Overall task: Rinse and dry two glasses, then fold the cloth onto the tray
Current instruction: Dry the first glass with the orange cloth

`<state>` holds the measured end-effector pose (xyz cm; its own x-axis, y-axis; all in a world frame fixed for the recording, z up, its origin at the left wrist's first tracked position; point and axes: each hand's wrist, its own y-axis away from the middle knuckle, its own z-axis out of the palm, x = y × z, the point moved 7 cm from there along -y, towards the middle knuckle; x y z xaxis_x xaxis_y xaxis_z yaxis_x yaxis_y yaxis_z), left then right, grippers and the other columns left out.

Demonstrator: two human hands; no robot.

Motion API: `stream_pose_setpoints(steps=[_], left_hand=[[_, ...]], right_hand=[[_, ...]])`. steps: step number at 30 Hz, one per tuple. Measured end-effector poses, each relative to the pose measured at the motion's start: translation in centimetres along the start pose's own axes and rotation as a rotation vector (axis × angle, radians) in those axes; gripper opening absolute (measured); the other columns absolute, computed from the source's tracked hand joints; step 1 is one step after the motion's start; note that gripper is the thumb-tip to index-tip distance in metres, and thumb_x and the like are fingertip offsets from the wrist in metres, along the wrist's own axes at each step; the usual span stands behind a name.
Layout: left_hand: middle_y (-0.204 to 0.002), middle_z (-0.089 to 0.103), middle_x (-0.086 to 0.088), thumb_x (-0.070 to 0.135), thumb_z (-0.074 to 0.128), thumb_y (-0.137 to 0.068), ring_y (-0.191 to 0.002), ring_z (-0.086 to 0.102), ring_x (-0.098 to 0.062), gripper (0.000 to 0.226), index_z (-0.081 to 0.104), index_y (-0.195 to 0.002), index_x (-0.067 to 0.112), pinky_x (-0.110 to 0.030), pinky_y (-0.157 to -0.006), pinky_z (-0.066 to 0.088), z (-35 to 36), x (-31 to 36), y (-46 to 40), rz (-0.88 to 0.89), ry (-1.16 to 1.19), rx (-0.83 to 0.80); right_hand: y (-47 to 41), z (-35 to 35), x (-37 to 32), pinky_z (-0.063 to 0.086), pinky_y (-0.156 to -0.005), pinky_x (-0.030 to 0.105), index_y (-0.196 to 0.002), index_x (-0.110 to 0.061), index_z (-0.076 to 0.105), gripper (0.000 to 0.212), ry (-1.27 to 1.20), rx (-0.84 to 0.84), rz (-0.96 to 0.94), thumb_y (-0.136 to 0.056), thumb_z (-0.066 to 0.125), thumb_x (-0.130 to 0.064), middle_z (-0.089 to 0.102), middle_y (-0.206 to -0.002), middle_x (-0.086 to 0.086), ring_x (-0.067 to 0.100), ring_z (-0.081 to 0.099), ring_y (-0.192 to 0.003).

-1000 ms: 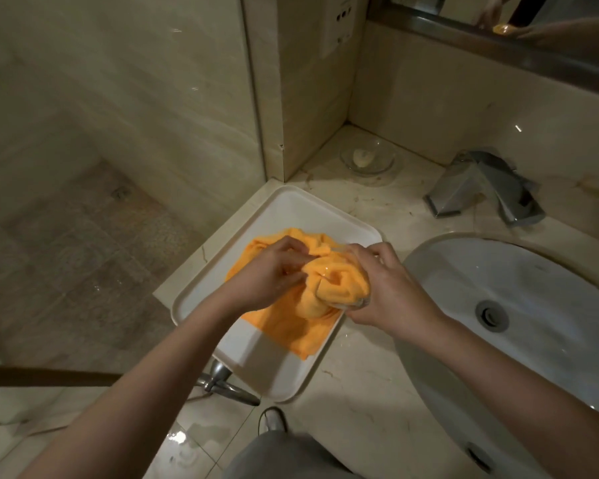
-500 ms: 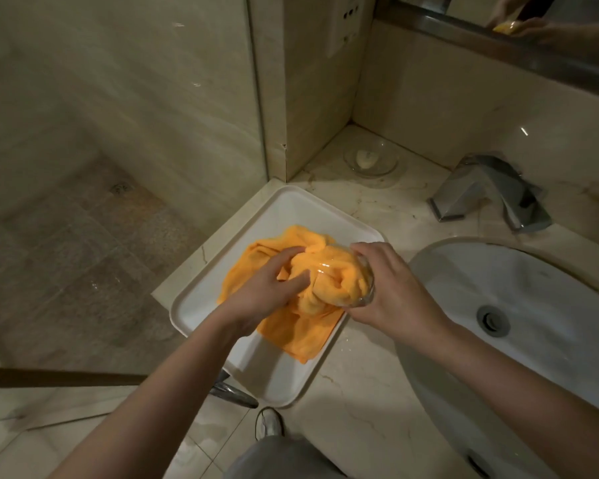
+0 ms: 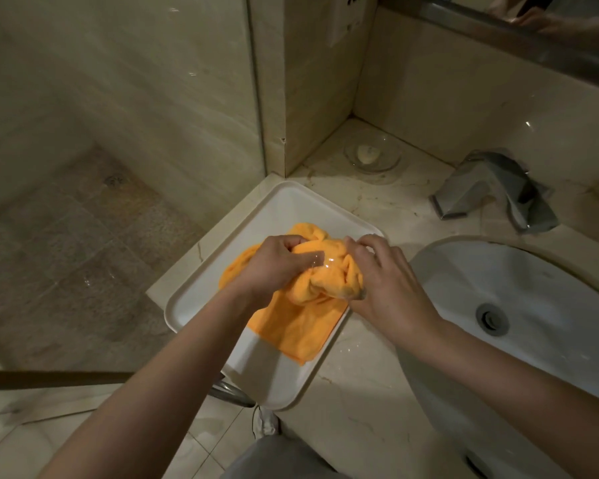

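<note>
Both hands meet at the centre of the frame, over the near right part of a white tray (image 3: 201,299). Left hand (image 3: 274,267) has its fingers curled into a bunch of orange cloth (image 3: 301,326), gripping it. Right hand (image 3: 384,281) wraps around a clear glass (image 3: 329,271) from the right side, its fingers curled over the top and its thumb below. The glass lies roughly on its side between the two hands, and the cloth is stuffed inside it, so orange shows through the clear wall with bright glints on it. How far the left fingers reach into the glass cannot be told.

The rest of the cloth hangs down from the hands and lies rumpled on the tray floor, one corner reaching toward the tray's lower right rim. The tray sits on the pale marble table (image 3: 360,392), its lower end jutting past the table edge.

A white sink (image 3: 550,305) with a round drain (image 3: 491,319) fills the right of the frame, just beside the tray. A chrome tap (image 3: 495,188) stands at upper right. A small clear dish (image 3: 370,153) sits in the table's far corner, above the tray. Left of the frame shows a tiled shower floor (image 3: 66,236) behind a glass panel.
</note>
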<state>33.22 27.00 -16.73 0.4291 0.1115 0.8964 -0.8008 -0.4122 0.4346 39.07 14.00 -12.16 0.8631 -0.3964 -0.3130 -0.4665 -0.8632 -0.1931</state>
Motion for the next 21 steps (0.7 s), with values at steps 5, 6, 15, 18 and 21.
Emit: stream_pose_setpoints(steps=[5, 6, 15, 18, 21], left_hand=[[-0.104, 0.068, -0.022, 0.026, 0.071, -0.081, -0.101, 0.064, -0.037, 0.034, 0.067, -0.103, 0.0, -0.05, -0.093, 0.051, -0.9, -0.9, -0.6, -0.075, 0.182, -0.037], [-0.108, 0.067, -0.024, 0.032, 0.075, -0.076, -0.104, 0.063, -0.038, 0.045, 0.066, -0.106, -0.001, -0.051, -0.094, 0.05, -0.8, -0.9, -0.5, -0.084, 0.21, -0.054], [-0.082, 0.071, -0.01, 0.018, 0.06, -0.086, -0.078, 0.067, -0.025, 0.012, 0.068, -0.09, 0.009, -0.032, -0.069, 0.058, -0.1, -0.6, -1.1, -0.045, 0.381, -0.123], [-0.08, 0.071, -0.007, 0.015, 0.057, -0.088, -0.077, 0.067, -0.023, 0.012, 0.067, -0.091, 0.011, -0.032, -0.071, 0.059, -0.1, -0.5, -1.1, -0.031, 0.381, -0.153], [-0.086, 0.072, -0.008, 0.023, 0.061, -0.077, -0.081, 0.068, -0.023, 0.024, 0.067, -0.097, 0.011, -0.035, -0.077, 0.058, 0.0, -0.2, -1.0, -0.009, 0.368, -0.186]], right_hand=[[-0.6, -1.3, 1.2, 0.042, -0.083, 0.026, -0.123, -0.032, 0.027, 0.087, -0.3, 0.003, 0.007, -0.061, 0.086, -0.018, 0.025, -0.126, 0.002, 0.021, 0.045, -0.109], [-0.7, -1.6, 1.2, 0.042, -0.086, 0.026, -0.122, -0.029, 0.03, 0.084, -0.303, 0.018, -0.021, -0.06, 0.086, -0.019, 0.031, -0.126, 0.006, 0.023, 0.048, -0.109], [-1.8, -2.3, 1.2, 0.044, -0.086, 0.026, -0.128, -0.011, 0.046, 0.079, -0.291, -0.053, 0.031, -0.063, 0.079, -0.042, 0.049, -0.119, 0.004, 0.01, 0.046, -0.105], [-2.2, -2.2, 1.6, 0.041, -0.086, 0.022, -0.125, -0.019, 0.048, 0.077, -0.4, -0.107, 0.179, -0.059, 0.082, -0.04, 0.044, -0.112, -0.01, 0.006, 0.046, -0.103], [-2.8, -2.1, 2.2, 0.047, -0.085, 0.025, -0.122, -0.024, 0.049, 0.072, -0.512, -0.171, 0.32, -0.06, 0.082, -0.039, 0.05, -0.111, -0.01, 0.008, 0.051, -0.102]])
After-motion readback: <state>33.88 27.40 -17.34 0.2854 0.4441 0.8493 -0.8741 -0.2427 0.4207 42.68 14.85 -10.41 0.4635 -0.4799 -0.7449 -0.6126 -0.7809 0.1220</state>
